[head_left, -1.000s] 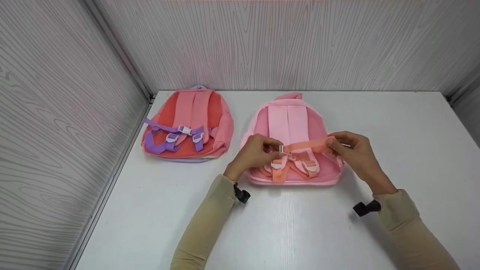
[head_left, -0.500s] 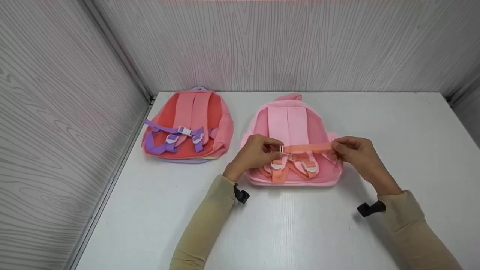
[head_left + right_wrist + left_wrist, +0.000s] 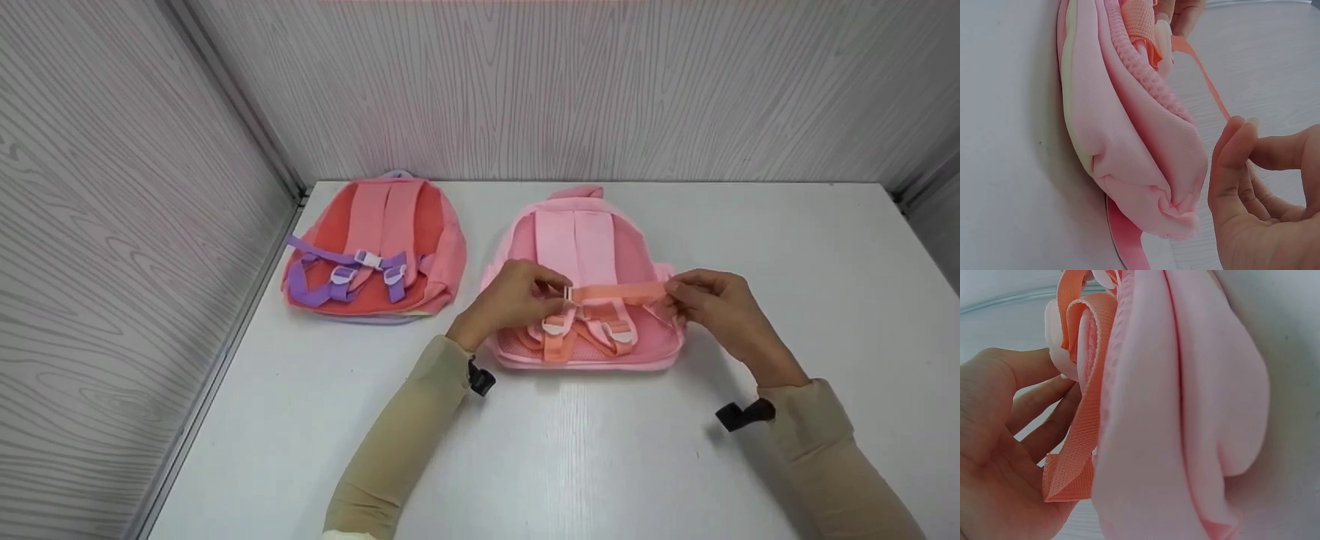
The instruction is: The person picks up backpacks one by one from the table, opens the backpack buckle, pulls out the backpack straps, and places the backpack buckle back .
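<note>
A pink backpack [image 3: 556,244] lies on the table with its shoulder straps facing up. Across its back runs an orange webbing strap [image 3: 619,292], drawn straight between the two hands. My left hand [image 3: 514,300] pinches the pale buckle [image 3: 569,295] at the strap's left end. In the left wrist view, a folded orange strap [image 3: 1081,422] passes in front of that hand's fingers. My right hand [image 3: 716,307] pinches the strap's free end between thumb and fingers, at the bag's right side. Below the taut strap sit two white adjusters [image 3: 619,332] on the shoulder straps.
A coral-red backpack [image 3: 442,255] with purple straps [image 3: 319,296] lies to the left, also back side up. Both bags rest on a white table [image 3: 585,450]. Grey wood-grain panels [image 3: 525,90] stand behind and on the left.
My right hand has shifted slightly right, and the orange strap has gone from sloping to nearly level and straight. My left hand and the buckle have moved a little right and away from me.
</note>
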Available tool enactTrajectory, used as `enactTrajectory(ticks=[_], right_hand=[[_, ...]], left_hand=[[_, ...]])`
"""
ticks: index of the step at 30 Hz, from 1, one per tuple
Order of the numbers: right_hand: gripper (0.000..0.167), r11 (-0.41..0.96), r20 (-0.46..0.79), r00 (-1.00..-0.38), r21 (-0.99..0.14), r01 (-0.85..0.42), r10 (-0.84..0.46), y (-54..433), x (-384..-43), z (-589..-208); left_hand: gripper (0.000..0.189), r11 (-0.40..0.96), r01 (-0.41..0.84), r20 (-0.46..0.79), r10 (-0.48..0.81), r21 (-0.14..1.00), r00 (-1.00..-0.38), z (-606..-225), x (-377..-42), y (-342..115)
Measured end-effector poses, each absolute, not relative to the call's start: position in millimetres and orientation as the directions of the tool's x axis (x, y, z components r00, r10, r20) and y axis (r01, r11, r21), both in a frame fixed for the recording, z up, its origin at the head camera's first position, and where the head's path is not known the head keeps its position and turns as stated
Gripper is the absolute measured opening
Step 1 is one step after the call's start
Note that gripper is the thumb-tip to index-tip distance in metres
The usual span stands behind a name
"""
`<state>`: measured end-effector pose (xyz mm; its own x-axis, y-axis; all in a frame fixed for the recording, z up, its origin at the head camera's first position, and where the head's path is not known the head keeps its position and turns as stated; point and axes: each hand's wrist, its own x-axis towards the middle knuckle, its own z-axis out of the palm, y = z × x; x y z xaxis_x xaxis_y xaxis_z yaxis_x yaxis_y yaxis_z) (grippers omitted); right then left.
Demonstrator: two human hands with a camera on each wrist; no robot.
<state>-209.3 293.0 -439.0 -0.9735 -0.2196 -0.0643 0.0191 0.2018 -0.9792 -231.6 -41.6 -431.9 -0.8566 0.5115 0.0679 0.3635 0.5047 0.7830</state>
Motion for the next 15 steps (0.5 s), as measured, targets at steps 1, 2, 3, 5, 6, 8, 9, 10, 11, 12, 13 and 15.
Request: enactTrajectory(ticks=[1, 2, 3, 5, 6, 8, 9, 10, 11, 12, 13, 15], right_hand=[[0.044, 0.202, -0.064, -0.973, -0.979, 0.019, -0.221, 293.2, -209.3, -438.8], [0.044, 0.201, -0.064, -0.973, -0.979, 0.018, -0.223, 293.5, -209.3, -438.4], [0.044, 0.2, -0.063, -0.972, -0.98, 0.017, -0.225, 293.8, -209.3, -437.9], [0.045, 0.186, -0.066, -0.972, -0.982, 0.023, -0.227, 293.9, -209.1, -437.0], [0.045, 0.177, -0.067, -0.972, -0.984, 0.026, -0.227, 293.9, -209.2, -436.5], [0.045, 0.157, -0.07, -0.971, -0.987, 0.034, -0.228, 293.9, -209.2, -435.7], [0.045, 0.147, -0.072, -0.971, -0.988, 0.039, -0.229, 294.1, -209.3, -435.5], [0.045, 0.135, -0.074, -0.971, -0.99, 0.044, -0.227, 294.3, -209.5, -435.4], [0.044, 0.134, -0.073, -0.971, -0.99, 0.043, -0.226, 294.6, -209.5, -435.4], [0.044, 0.129, -0.074, -0.972, -0.991, 0.046, -0.225, 294.9, -209.5, -435.5], [0.043, 0.124, -0.076, -0.971, -0.991, 0.048, -0.225, 295.0, -209.5, -435.6], [0.041, 0.115, -0.074, -0.971, -0.992, 0.048, -0.227, 295.4, -209.2, -435.7]], left_hand=[[0.029, 0.504, 0.365, 0.068, 0.514, 0.783, -0.855, -431.4, -231.9, -41.4], [0.029, 0.502, 0.368, 0.069, 0.517, 0.783, -0.853, -430.9, -232.1, -41.0], [0.029, 0.501, 0.371, 0.07, 0.521, 0.782, -0.851, -430.5, -232.3, -40.6], [0.029, 0.501, 0.378, 0.075, 0.524, 0.779, -0.849, -429.2, -232.6, -39.3], [0.028, 0.499, 0.382, 0.08, 0.524, 0.778, -0.848, -428.5, -232.4, -38.6], [0.027, 0.496, 0.391, 0.091, 0.526, 0.775, -0.846, -427.8, -232.1, -37.1], [0.027, 0.496, 0.395, 0.094, 0.526, 0.773, -0.845, -427.4, -232.0, -36.3], [0.027, 0.495, 0.395, 0.095, 0.526, 0.774, -0.845, -427.4, -231.7, -35.5], [0.027, 0.495, 0.394, 0.094, 0.526, 0.774, -0.845, -427.4, -231.4, -34.8], [0.028, 0.497, 0.393, 0.092, 0.526, 0.774, -0.846, -427.8, -231.2, -34.3], [0.028, 0.498, 0.391, 0.089, 0.525, 0.774, -0.846, -428.1, -231.0, -33.8], [0.029, 0.497, 0.384, 0.084, 0.523, 0.778, -0.848, -428.4, -230.6, -33.1]])
